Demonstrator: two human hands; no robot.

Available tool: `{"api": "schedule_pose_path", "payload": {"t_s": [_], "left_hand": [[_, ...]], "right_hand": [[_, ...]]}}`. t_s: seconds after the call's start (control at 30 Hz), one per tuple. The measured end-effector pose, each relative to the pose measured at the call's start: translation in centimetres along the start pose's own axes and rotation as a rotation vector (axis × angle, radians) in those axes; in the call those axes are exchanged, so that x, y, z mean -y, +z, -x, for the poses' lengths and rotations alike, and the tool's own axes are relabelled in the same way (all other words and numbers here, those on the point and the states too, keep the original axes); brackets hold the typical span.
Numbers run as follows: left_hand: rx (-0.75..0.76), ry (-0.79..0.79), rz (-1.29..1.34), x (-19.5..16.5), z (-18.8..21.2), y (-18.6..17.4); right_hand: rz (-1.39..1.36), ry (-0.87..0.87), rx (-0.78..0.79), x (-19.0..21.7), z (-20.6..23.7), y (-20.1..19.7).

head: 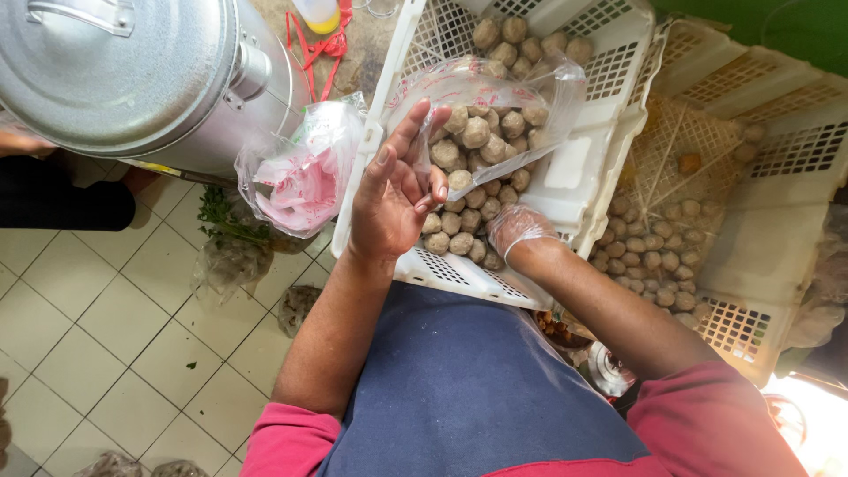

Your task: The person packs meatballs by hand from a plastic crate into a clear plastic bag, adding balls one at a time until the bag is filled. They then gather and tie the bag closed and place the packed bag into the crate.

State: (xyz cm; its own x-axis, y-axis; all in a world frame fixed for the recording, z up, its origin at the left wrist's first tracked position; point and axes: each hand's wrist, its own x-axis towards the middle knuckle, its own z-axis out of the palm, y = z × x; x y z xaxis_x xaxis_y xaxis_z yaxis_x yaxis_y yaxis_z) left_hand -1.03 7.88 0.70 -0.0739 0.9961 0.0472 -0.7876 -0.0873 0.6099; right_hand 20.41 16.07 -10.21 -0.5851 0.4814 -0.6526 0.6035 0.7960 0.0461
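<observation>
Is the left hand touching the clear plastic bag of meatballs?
Touching. The head view shows the left hand pinching the edge of the clear plastic bag between its fingertips.

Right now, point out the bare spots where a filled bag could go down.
Bare: the tiled floor left of the apron, and the white crate bottom right of the clear bag. Crowded: meatballs between left hand and right hand.

Right hand (517, 228) wrapped in thin plastic, fingers hidden among meatballs (468, 231). Metal pot (132, 75) cut off by top and left edges. Contents of clear bags (231, 261) on floor blurred. Right crate (751, 168) partly cropped.
</observation>
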Motion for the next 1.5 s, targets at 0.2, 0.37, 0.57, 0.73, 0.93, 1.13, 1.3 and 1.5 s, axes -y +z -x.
{"api": "schedule_pose_path", "payload": {"t_s": [0.2, 0.37, 0.57, 0.73, 0.93, 1.13, 1.3, 1.5], "left_hand": [[-0.005, -0.002, 0.027, 0.4, 0.1, -0.7], [-0.014, 0.029, 0.053, 0.6, 0.0, -0.5], [-0.013, 0.026, 0.050, 0.4, -0.3, -0.3], [0.013, 0.023, 0.036, 0.7, -0.2, -0.5], [0.026, 0.020, 0.055, 0.5, -0.1, -0.5], [0.016, 0.037, 0.032, 0.5, 0.0, -0.8], [0.018, 0.015, 0.030, 0.4, 0.2, -0.5], [0.005, 0.012, 0.011, -0.1, 0.0, 0.0]], "right_hand": [[0.068, -0.139, 0.031, -0.3, -0.4, 0.1], [0.013, -0.066, -0.003, -1.0, -0.1, 0.5], [-0.760, -0.461, 0.008, -5.0, 4.6, -4.7], [-1.233, -0.343, -0.103, -5.0, 2.5, -10.4], [-1.706, -0.333, -0.631, -2.1, -1.3, -11.3], [-1.078, 0.013, -0.300, -4.4, 2.9, -6.7], [-0.386, -0.255, -0.337, -3.5, 1.6, -1.7], [-0.044, -0.132, 0.026, -0.7, -1.3, 1.6]]}}
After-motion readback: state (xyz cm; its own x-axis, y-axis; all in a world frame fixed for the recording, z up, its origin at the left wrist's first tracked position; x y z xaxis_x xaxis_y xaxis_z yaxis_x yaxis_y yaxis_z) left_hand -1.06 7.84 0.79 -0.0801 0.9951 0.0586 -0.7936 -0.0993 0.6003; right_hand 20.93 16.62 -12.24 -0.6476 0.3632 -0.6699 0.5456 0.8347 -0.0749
